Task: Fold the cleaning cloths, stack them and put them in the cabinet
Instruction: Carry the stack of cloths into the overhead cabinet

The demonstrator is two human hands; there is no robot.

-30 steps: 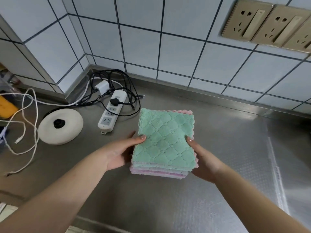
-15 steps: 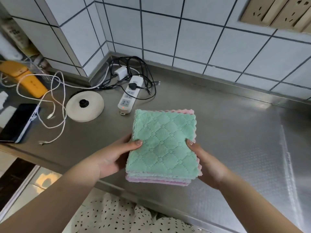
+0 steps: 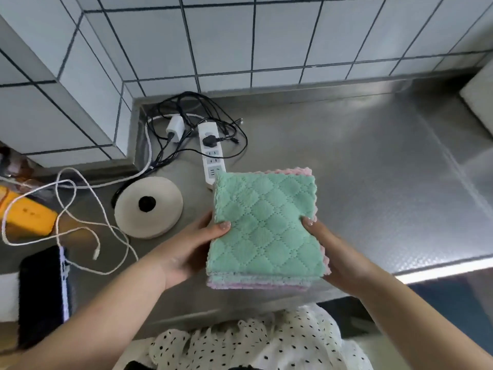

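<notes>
power strip (image 3: pixel 212 153); phone (image 3: pixel 41 295) (face-down)

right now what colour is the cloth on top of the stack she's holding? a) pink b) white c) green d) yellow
c, the top cloth is green with a quilted diamond pattern; pink layers show only at the edges below it, and the left hand and right hand hold the stack from either side.

A steel desk (image 3: pixel 360 169) runs under white tiled walls (image 3: pixel 280 36) with dark grout; the walls' jutting corner (image 3: pixel 117 108) stands at the desk's left end.
</notes>
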